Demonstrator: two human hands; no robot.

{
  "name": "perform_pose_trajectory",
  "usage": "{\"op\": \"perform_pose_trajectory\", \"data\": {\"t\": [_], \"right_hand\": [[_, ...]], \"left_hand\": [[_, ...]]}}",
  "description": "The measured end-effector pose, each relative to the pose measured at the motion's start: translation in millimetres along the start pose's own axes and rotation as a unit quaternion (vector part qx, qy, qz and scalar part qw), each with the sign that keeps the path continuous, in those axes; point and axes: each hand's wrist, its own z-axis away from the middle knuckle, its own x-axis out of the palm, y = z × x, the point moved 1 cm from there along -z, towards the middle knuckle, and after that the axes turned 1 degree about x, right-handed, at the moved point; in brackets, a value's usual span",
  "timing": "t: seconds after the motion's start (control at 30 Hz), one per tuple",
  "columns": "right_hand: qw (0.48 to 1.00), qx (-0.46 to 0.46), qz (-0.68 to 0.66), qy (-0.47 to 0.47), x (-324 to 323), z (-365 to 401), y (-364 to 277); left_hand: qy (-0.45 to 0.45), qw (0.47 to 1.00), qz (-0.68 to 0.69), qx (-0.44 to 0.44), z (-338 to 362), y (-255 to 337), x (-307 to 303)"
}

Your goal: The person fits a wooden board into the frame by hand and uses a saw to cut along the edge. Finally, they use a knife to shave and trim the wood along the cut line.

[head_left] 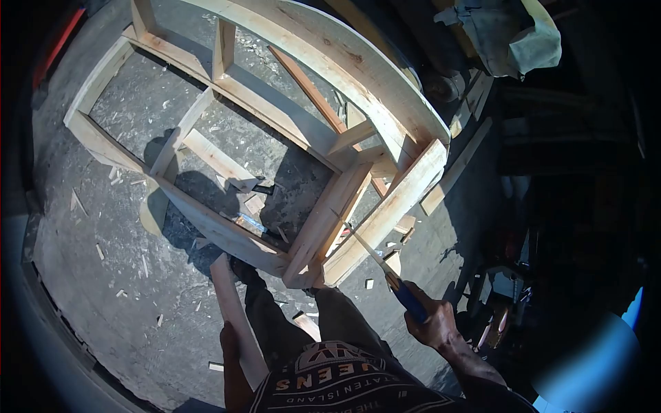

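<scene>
My right hand point(435, 322) is closed around the blue handle of a handsaw point(372, 253), whose narrow blade appears nearly edge-on. The blade's far end overlaps the end rail of a wooden frame point(385, 213) in this view. On the other side of my body, my left hand point(230, 337) grips the edge of a pale board point(237, 310). That board slants up beside my leg, its upper end near the frame's near corner. The frame, built of light planks with a curved side, lies on the floor just before my feet.
Wood offcuts point(220, 160) and chips litter the concrete floor point(124, 241) inside and around the frame. A reddish strip of wood point(306, 89) lies under the curved side. To the right, a long plank point(458, 167) rests on the floor, with dark clutter beyond and a pale cloth point(533, 45) above.
</scene>
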Motion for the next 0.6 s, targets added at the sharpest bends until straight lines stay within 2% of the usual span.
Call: {"op": "perform_pose_trajectory", "data": {"t": [0.03,0.1,0.23,0.33,0.47,0.53,0.6], "right_hand": [[1.0,0.009,0.006,-0.016,4,8,1],[1.0,-0.009,0.018,0.01,14,7,17],[0.999,0.011,0.04,0.007,3,11,23],[0.998,0.039,0.043,0.019,-2,12,29],[0.998,0.046,0.038,0.007,-9,20,35],[0.998,0.001,0.048,0.027,-16,27,30],[0.998,0.001,0.051,0.026,-19,22,29]], "left_hand": [[0.003,1.0,0.0,-0.002,4,1,-8],[0.007,0.997,-0.078,-0.012,5,9,-14],[-0.022,0.997,-0.07,0.001,-7,-14,-32],[-0.01,0.999,-0.045,0.012,-13,-22,-39],[0.015,0.997,-0.069,-0.028,-22,-32,-37],[0.021,0.995,-0.09,-0.032,-20,-29,-39],[0.0,0.993,-0.115,-0.01,-15,-30,-36]]}}
